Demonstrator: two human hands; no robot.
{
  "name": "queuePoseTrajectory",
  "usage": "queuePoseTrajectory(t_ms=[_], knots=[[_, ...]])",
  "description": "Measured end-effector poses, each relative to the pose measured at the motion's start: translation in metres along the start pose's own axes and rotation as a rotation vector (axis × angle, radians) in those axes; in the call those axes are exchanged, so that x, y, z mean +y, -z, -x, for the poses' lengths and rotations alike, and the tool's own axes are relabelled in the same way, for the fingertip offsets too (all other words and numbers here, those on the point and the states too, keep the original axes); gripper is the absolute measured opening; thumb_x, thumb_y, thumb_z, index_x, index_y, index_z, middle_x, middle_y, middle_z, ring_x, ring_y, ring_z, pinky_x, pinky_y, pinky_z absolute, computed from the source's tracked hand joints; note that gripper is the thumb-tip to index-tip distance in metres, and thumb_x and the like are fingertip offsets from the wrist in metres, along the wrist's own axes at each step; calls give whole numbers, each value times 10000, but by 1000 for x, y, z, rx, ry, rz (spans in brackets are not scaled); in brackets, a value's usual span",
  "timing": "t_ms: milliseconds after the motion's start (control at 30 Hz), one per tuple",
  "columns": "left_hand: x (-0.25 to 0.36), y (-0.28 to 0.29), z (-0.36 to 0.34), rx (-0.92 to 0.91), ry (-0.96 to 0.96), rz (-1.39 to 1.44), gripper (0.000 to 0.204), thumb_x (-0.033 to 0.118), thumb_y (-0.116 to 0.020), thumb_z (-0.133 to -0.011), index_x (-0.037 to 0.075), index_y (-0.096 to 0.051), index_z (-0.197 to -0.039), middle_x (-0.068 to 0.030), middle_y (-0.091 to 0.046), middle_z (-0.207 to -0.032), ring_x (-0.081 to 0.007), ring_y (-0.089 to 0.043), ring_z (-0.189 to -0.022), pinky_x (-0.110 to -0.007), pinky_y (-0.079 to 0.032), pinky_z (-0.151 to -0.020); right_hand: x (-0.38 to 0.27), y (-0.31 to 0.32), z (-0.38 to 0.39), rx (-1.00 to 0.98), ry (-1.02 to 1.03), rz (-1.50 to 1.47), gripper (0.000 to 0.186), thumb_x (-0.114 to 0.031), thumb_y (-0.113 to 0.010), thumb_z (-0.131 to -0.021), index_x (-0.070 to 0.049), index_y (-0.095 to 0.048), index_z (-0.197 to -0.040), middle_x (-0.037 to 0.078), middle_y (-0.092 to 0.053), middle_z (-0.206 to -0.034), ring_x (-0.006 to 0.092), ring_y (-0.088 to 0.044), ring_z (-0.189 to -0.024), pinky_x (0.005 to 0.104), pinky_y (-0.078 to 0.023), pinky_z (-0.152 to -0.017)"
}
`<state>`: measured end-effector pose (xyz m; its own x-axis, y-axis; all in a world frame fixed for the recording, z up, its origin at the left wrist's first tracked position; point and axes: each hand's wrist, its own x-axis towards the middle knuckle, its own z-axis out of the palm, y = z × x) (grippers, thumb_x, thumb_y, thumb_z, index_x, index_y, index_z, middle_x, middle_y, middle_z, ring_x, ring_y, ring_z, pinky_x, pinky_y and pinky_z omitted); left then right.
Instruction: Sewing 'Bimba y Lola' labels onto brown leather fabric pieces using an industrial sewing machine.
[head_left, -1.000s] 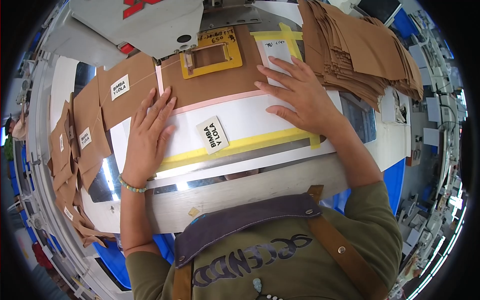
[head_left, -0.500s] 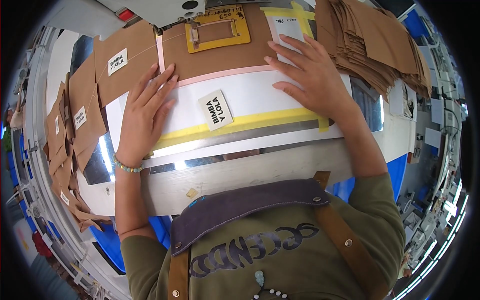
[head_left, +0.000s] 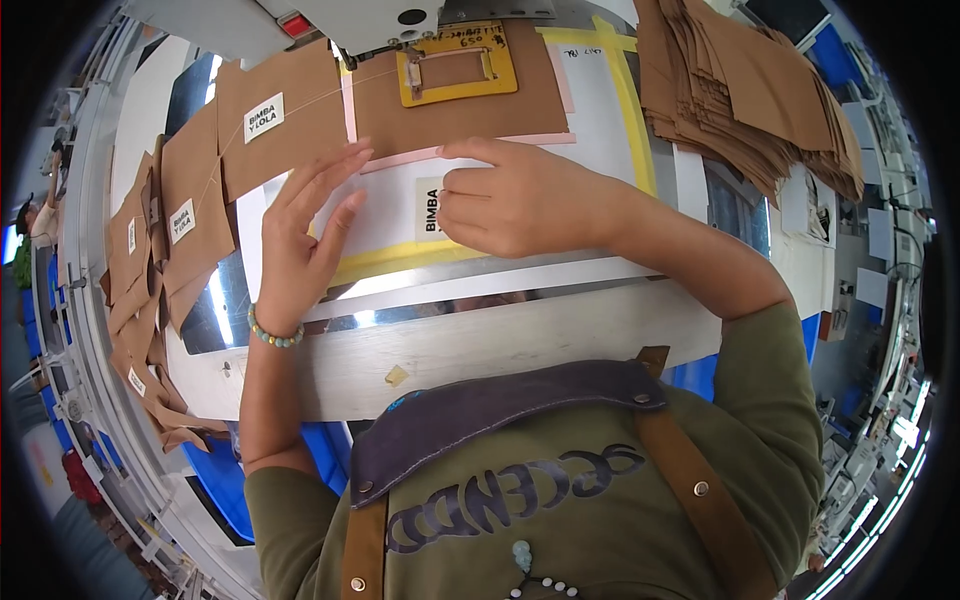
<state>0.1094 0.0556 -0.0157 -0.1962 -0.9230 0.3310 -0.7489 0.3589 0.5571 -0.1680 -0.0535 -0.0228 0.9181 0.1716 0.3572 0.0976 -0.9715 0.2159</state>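
My left hand (head_left: 312, 225) is open, fingers stretched out, its fingertips at the near edge of a brown panel (head_left: 370, 120) beside a pink strip (head_left: 405, 160). Over the white board (head_left: 395, 185), my right hand (head_left: 520, 200) has its index finger reaching to that strip. The other fingers curl over the right side of a small white label (head_left: 428, 208) with dark print; the thumb is hidden. On the brown panel lies a yellow frame template (head_left: 460, 95), under the sewing machine head (head_left: 385, 30). A thread runs left from the machine across another labelled brown panel (head_left: 285, 75).
A thick stack of brown panels (head_left: 750, 100) stands at the right. Several labelled brown pieces (head_left: 180, 220) hang over the table's left side. Yellow tape (head_left: 625, 110) edges the white board. Blue bins (head_left: 325, 465) show below the table's front edge (head_left: 480, 345).
My right hand has left the right end of the panel and come to the label, which now stands straighter. My left hand has stayed near the pink strip. The view has shifted slightly.
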Motion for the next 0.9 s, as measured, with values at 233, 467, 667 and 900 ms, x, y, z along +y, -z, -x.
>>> queuePoseTrajectory(t_ms=[233, 467, 667, 900], knots=[[36, -15, -1, -51, 435, 747, 400, 235, -571, -1173, -36, -684, -1444, -128, -771, -1306, -161, -713, -1188, -330, -561, -1040, -4, 21, -2, 246, -340, -56, 171, -109, -752, -830, -97, -781, -998, 10, -741, -971, 225, -733, -968, 402, -605, -968], [48, -42, -15, -171, 495, 998, 398, 202, -534, -1194, -45, -635, -1489, -93, -780, -1279, -166, -771, -1127, -270, -609, -920, -3, 26, 1, 330, -423, -207, 118, -164, -769, -897, -105, -764, -999, 14, -730, -960, 217, -720, -947, 401, -581, -801], [42, -38, -22, -383, 509, 880, 370, 180, -500, -1201, -38, -651, -1461, -94, -794, -1282, -138, -775, -1112, -256, -590, -812, 12, 28, 11, 281, -586, -591, 173, -179, -743, -993, -74, -802, -1118, 62, -780, -1066, 299, -737, -955, 421, -584, -789], [29, -25, -32, -310, 566, 886, 429, 218, -561, -1177, -2, -539, -1546, -101, -812, -1208, -121, -765, -1042, -259, -566, -788, 40, 25, 2, 149, -895, -877, 148, -142, -773, -988, -29, -834, -1062, 87, -812, -968, 198, -752, -843, 330, -592, -769]])
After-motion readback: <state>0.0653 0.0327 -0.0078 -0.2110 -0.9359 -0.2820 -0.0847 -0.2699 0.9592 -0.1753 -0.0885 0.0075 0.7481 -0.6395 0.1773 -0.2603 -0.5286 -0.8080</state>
